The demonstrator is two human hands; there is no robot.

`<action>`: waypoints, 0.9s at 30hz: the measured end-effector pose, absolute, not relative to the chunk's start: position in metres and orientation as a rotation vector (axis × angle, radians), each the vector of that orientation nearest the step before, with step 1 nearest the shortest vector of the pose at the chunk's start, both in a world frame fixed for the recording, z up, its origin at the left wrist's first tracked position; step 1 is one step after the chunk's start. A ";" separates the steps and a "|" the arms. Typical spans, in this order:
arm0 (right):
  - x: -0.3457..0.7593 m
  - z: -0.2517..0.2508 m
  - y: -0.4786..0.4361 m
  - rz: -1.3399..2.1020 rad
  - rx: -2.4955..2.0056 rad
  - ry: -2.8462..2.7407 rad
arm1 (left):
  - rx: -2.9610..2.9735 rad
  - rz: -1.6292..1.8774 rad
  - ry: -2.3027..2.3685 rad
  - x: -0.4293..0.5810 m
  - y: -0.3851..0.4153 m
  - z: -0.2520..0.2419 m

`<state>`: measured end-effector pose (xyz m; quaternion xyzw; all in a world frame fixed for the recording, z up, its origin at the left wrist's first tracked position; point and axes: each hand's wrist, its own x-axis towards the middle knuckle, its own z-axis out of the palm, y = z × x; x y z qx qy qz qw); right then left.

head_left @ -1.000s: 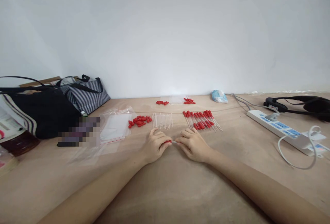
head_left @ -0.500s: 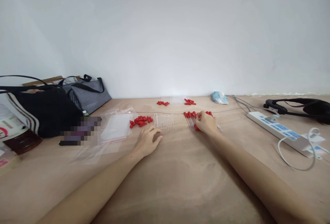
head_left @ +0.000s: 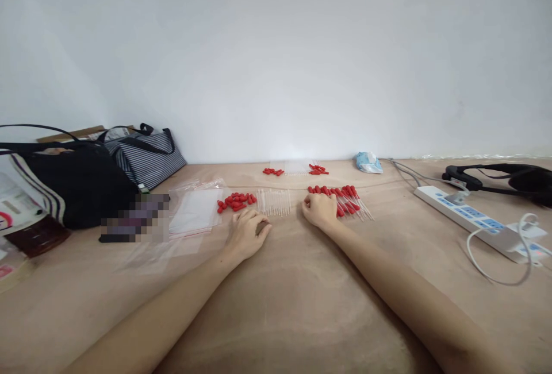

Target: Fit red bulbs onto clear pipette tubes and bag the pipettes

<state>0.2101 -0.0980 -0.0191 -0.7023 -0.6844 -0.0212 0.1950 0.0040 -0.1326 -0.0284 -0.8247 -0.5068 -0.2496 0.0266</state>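
Observation:
My left hand (head_left: 250,235) rests on the table, fingers loosely bent and thumb apart, with nothing visible in it. Just beyond it lies a pile of loose red rubber bulbs (head_left: 236,201). Right of those is a row of thin clear tubes (head_left: 275,201). My right hand (head_left: 319,209) hovers or rests at the left end of a row of droppers (head_left: 351,201), clear tubes with red bulbs on them. Its fingers are loosely curled, their tips partly hidden; nothing sticks out of them. The hand covers the lower part of several droppers.
Clear zip bags (head_left: 194,213) lie left of the bulbs. At the back are more red bulbs (head_left: 273,172) and tubes by the wall. Bags (head_left: 149,158) stand at the left. A blue mask (head_left: 368,162), a power strip (head_left: 470,219) with cables and a black headset (head_left: 500,178) are at right.
My right hand has moved left, off the middle of the dropper row, uncovering droppers there. My left hand has hardly moved.

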 end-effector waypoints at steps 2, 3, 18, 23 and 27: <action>0.195 -0.019 -0.094 0.070 -2.004 -1.870 | -2.410 -0.778 -1.617 -0.001 -0.128 -0.027; 0.188 -0.019 -0.091 0.145 -2.030 -1.828 | -2.324 -0.782 -1.648 -0.005 -0.124 -0.026; 0.168 -0.018 -0.071 0.397 -2.131 -1.646 | -1.942 -0.694 -1.814 -0.041 -0.099 -0.017; 0.177 -0.013 -0.081 0.359 -2.044 -1.706 | -2.122 -0.961 -1.713 -0.028 -0.111 -0.017; 0.203 -0.017 -0.101 0.307 -1.851 -1.797 | -2.599 -1.149 -1.549 -0.009 -0.126 -0.022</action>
